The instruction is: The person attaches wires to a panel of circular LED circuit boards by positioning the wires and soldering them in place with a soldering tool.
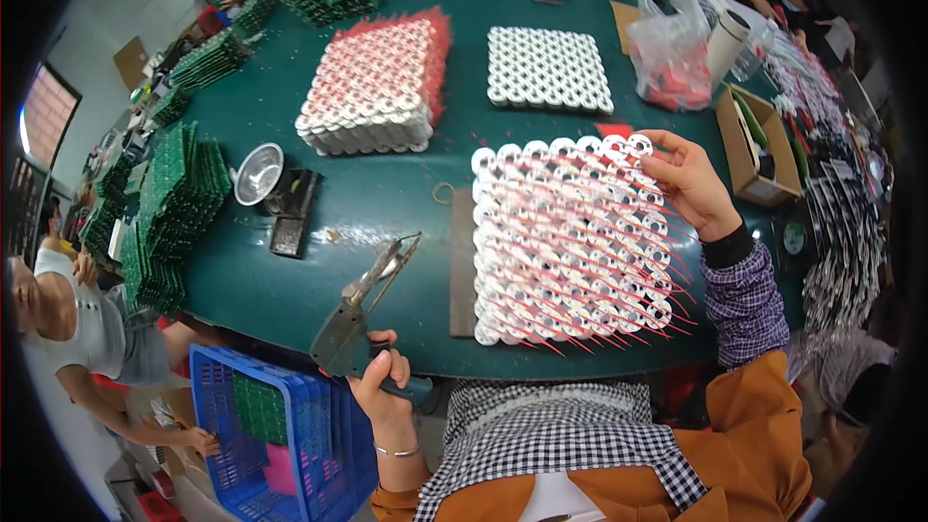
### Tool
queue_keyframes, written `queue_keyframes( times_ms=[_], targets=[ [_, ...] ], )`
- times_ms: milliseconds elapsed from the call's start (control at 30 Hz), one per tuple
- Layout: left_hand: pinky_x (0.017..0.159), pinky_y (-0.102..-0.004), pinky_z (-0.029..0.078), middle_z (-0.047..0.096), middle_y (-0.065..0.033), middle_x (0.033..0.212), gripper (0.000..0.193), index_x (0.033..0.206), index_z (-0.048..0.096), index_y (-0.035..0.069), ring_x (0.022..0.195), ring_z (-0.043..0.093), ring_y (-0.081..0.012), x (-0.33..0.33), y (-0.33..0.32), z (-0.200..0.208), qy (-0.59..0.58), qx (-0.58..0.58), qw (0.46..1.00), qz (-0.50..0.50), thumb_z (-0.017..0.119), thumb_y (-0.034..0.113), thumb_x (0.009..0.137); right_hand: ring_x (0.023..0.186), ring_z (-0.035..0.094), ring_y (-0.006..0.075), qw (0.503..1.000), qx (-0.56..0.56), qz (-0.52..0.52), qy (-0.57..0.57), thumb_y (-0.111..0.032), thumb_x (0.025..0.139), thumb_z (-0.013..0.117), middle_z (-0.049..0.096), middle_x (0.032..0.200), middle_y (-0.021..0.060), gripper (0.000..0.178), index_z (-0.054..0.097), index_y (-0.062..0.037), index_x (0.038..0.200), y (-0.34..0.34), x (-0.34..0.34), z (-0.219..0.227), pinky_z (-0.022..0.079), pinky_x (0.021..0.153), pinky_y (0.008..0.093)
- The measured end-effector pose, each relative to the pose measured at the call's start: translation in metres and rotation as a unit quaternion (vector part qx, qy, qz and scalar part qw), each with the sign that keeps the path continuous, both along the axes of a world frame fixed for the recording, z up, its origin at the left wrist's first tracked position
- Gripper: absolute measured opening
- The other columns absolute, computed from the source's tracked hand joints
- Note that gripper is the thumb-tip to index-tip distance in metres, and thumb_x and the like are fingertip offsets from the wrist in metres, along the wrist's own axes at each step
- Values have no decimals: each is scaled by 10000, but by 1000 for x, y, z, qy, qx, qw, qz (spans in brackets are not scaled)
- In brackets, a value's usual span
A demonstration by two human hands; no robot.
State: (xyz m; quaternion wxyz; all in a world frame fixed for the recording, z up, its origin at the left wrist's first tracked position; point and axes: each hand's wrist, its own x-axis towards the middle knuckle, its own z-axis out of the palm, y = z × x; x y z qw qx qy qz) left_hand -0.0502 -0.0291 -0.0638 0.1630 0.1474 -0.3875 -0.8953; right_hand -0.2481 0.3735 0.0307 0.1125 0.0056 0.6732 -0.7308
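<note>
two hands point(383, 382) point(692, 186): soldering gun point(341, 340) left, panel point(570, 242) right

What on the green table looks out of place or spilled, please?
Pale bits lie scattered beside the dark block, as if spilled. A thin ring lies loose near the brown strip, so it looks stray.
</note>
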Motion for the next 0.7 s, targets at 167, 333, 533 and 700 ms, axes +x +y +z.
queue_keyframes(
  times_ms=[167, 333, 533, 700],
  targets=[
    [452, -260, 395, 644, -231, 1044, 304, 1093, 584, -106, 511, 493, -141, -4, -9, -8, 3, 23, 999, 44, 616, -32, 800, 963, 676, 139, 992, -124, -19, 13, -63, 967, 641, 684, 1132, 113, 354, 539, 37, 1291, -34, -74, 15, 560, 841, 281],
    [450, -275, 403, 634, -237, 1027, 310, 1084, 582, -104, 516, 508, -155, -5, -9, -11, -1, 36, 998, 47, 622, -17, 789, 924, 670, 146, 985, -172, -11, 30, -63, 957, 657, 679, 1055, 89, 291, 562, -13, 1227, -110, -154, 15, 579, 795, 323],
    [446, -268, 401, 617, -265, 1053, 348, 1109, 563, -123, 513, 495, -152, -4, -9, -12, -21, 54, 998, 38, 619, -14, 783, 779, 645, 84, 994, -101, 1, 52, -109, 954, 686, 677, 958, 22, 288, 590, -24, 1212, -174, -220, 32, 567, 678, 264],
    [448, -324, 413, 646, -251, 949, 364, 1090, 575, -127, 488, 517, -190, 0, -13, -8, -26, 83, 995, 48, 685, -21, 760, 798, 628, 64, 991, -85, 88, 54, -137, 975, 669, 683, 956, -6, 201, 655, -11, 1130, -209, -287, 76, 541, 680, 237]
  ],
)
